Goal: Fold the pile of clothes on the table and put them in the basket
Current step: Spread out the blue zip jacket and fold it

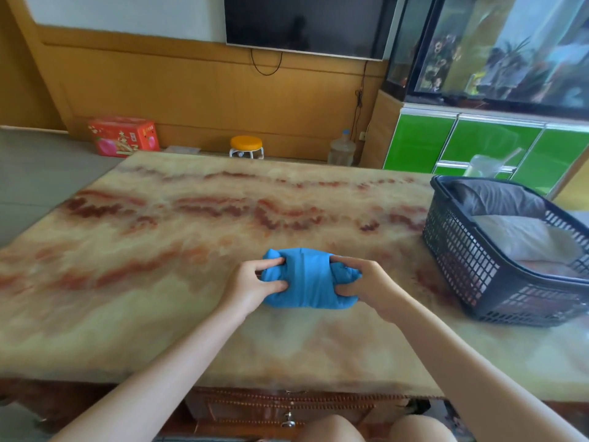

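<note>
We pinch blue cloth bundle [307, 279] at both ends: left hand [255, 283] on left end, right hand [366, 282] on right end. Bundle lies long side to side, near tabletop [159, 250] front edge. Basket [497, 266] sits at right edge, closer to our right hand, folded clothes already inside.

Big marble-look table [159, 250], cream with reddish streaks. Sitting on it: a bundled-up blue garment [307, 282] near the front edge, and a dark plastic basket [459, 250] over on the right.
</note>
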### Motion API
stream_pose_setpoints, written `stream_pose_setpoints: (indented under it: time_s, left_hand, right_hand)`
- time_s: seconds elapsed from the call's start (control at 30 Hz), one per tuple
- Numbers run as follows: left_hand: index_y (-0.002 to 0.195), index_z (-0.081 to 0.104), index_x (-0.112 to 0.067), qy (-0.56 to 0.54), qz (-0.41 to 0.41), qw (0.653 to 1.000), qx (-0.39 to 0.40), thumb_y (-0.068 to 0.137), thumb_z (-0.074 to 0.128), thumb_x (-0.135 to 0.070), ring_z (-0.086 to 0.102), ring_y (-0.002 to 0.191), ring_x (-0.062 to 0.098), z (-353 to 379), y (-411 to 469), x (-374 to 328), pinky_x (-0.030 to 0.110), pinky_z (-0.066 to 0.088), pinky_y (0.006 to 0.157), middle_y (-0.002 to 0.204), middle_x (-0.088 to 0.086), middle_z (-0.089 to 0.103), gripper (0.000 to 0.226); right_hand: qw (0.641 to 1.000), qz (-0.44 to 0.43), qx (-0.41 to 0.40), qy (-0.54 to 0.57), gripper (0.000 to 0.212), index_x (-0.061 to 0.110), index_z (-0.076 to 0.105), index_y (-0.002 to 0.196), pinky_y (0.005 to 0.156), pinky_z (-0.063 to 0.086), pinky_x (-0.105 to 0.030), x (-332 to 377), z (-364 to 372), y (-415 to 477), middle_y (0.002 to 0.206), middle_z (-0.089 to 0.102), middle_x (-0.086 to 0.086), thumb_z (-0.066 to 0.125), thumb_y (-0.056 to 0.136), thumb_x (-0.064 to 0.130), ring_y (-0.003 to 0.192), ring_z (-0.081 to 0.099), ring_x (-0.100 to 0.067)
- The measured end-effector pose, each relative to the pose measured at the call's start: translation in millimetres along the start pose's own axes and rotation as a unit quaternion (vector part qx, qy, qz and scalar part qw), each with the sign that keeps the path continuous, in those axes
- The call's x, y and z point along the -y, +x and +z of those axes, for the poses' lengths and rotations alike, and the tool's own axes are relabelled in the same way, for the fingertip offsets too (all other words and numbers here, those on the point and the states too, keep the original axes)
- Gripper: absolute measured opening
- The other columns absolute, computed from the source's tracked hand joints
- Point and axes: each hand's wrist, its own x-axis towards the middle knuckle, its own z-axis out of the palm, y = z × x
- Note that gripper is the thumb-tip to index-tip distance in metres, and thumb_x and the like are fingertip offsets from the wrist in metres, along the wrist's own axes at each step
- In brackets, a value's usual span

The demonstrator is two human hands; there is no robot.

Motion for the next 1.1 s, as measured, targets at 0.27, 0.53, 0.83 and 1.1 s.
stream_pose_setpoints:
  time_s: [0.27, 0.53, 0.83, 1.1]
  left_hand:
    - [0.12, 0.064, -0.023, 0.003, 0.098, 0.995, 0.029, 0.07, 0.079, -0.011, 0.062, 0.098, 0.009, 69, -2, -95, 0.022, 0.047, 0.088, 0.114, -0.002, 0.066, 0.054]
    - [0.125, 0.061, -0.014, 0.053, 0.191, 0.973, 0.117, 0.072, 0.078, -0.015, 0.06, 0.11, 0.02, 230, 19, -198, 0.021, 0.043, 0.087, 0.122, 0.006, 0.064, 0.056]
    - [0.115, 0.059, -0.006, 0.316, 0.188, 0.916, 0.16, 0.084, 0.067, -0.015, 0.057, 0.111, 0.027, 351, 35, -202, 0.032, 0.045, 0.087, 0.121, 0.012, 0.061, 0.034]
    - [0.139, 0.037, -0.011, 0.51, 0.166, 0.818, 0.208, 0.094, 0.049, -0.018, 0.041, 0.128, 0.026, 363, 44, -210, 0.033, 0.035, 0.1, 0.14, 0.008, 0.041, 0.047]
  right_hand:
    - [0.979, -0.096, -0.108, -0.147, 0.059, 0.03, 0.06, 0.121, 0.073, 0.054, -0.027, 43, -114, -46, 0.109, 0.062, -0.002, 0.067, 0.076, -0.008, 0.083, 0.064, -0.011]
    - [0.95, 0.02, -0.172, -0.261, 0.055, 0.032, 0.061, 0.112, 0.092, 0.049, -0.047, 38, -300, -72, 0.116, 0.06, -0.02, 0.066, 0.077, -0.01, 0.095, 0.06, -0.035]
    - [0.869, 0.176, -0.092, -0.454, 0.052, 0.026, 0.058, 0.126, 0.042, 0.038, -0.013, -28, -360, -56, 0.083, 0.06, 0.001, 0.06, 0.083, -0.004, 0.055, 0.047, -0.011]
    - [0.852, 0.168, -0.054, -0.494, 0.042, 0.019, 0.054, 0.128, 0.079, 0.039, -0.024, -65, -369, -27, 0.108, 0.054, -0.001, 0.055, 0.088, 0.005, 0.092, 0.048, -0.015]
